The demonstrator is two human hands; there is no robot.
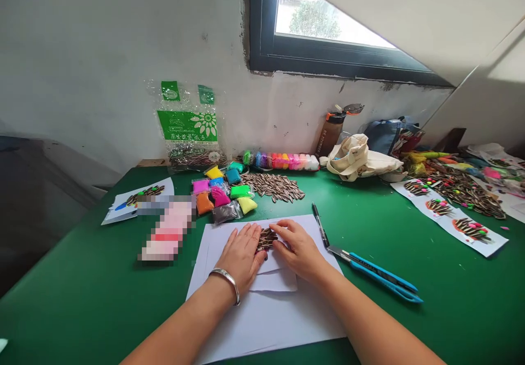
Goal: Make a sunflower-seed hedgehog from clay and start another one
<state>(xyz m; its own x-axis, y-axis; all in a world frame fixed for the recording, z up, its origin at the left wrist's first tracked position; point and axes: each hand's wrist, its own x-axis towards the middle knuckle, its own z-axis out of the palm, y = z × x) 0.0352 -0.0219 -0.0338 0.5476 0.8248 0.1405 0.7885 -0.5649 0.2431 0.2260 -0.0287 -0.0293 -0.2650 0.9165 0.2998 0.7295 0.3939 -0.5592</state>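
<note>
A cluster of striped sunflower seeds (267,239) lies on a small piece of white paper (274,282), on top of larger white sheets (287,321). My left hand (243,253), a silver bangle at its wrist, rests flat along the cluster's left side with the fingers stretched out. On the other side my right hand (298,249) has its thumb and forefinger apart, the fingertips at the cluster's right edge. Both hands cover parts of the cluster, and a small dark reddish bit shows at its lower edge by the left thumb. No held object shows in either hand.
Past the sheets lie colourful clay packets (214,195) and a loose seed pile (274,186). A black pen (320,224) and a blue utility knife with its blade out (375,272) lie right. Seed-decorated cards (490,240) are farther right. A seed bag (188,129) leans on the wall.
</note>
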